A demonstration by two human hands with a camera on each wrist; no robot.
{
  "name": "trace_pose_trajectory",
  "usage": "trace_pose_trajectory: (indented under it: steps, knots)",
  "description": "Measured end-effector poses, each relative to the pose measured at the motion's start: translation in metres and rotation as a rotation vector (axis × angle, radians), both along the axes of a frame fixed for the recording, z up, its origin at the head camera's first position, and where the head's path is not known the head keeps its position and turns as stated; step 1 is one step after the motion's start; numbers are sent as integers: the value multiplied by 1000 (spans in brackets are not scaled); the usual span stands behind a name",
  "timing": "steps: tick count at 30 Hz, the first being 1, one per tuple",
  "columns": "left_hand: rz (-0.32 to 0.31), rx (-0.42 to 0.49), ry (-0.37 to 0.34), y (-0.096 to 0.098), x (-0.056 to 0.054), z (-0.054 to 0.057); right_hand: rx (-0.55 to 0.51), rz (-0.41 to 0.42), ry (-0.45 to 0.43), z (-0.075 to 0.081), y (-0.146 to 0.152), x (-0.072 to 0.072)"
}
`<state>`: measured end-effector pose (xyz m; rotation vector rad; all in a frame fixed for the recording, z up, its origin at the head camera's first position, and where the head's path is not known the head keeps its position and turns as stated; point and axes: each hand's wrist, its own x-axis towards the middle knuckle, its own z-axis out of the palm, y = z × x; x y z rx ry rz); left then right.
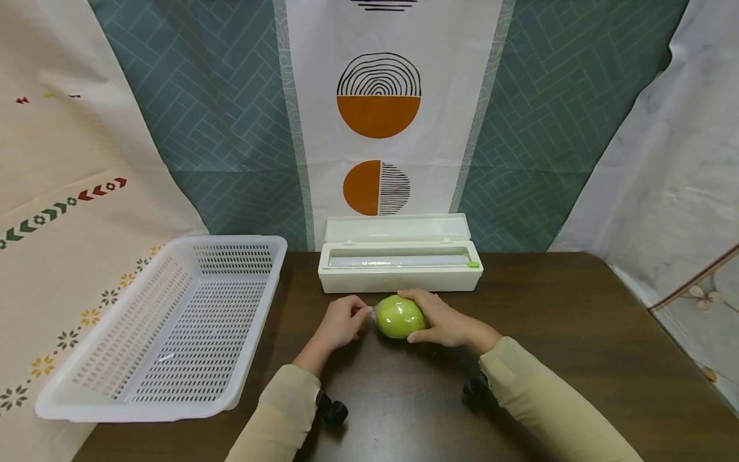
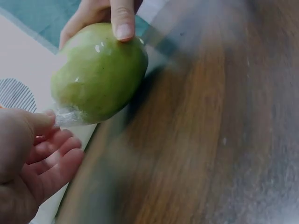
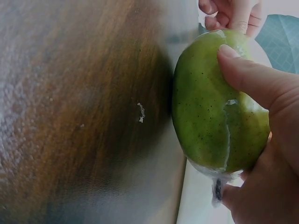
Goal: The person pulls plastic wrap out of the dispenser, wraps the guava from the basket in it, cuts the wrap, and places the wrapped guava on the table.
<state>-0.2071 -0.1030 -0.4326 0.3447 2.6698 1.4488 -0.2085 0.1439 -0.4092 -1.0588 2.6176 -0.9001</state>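
Note:
A green mango [image 1: 398,316] wrapped in clear plastic film is held on its side just above or on the dark table, in front of a white box. My right hand [image 1: 444,321] grips its right end, thumb on the near side. With thumb and index finger my left hand [image 1: 340,324] pinches the twisted tail of plastic wrap [image 2: 67,117] at the mango's left end; its other fingers are loosely bent. In the right wrist view another twisted film end [image 3: 217,191] sticks out at the mango's opposite end, beside the right hand's fingers.
Behind the hands stands a white film dispenser box [image 1: 398,280], lid raised, with a film roll [image 1: 398,261] and a green slider [image 1: 473,264]. A white perforated basket [image 1: 208,321] lies to the left. A small film scrap [image 3: 141,113] is on the table [image 1: 577,359].

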Motion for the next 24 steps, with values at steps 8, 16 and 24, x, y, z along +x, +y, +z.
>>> trace_pose_trajectory:
  steps: [8, 16, 24]
  knots:
    - [62, 336, -252, -5, -2, 1, -1, 4, -5, 1, 0, 0]
    - [36, 416, -356, -9, -3, 1, -10, 9, 6, -2, 1, -1]
    - [32, 406, -304, -2, -4, 0, -17, 12, 0, -2, 1, -1]
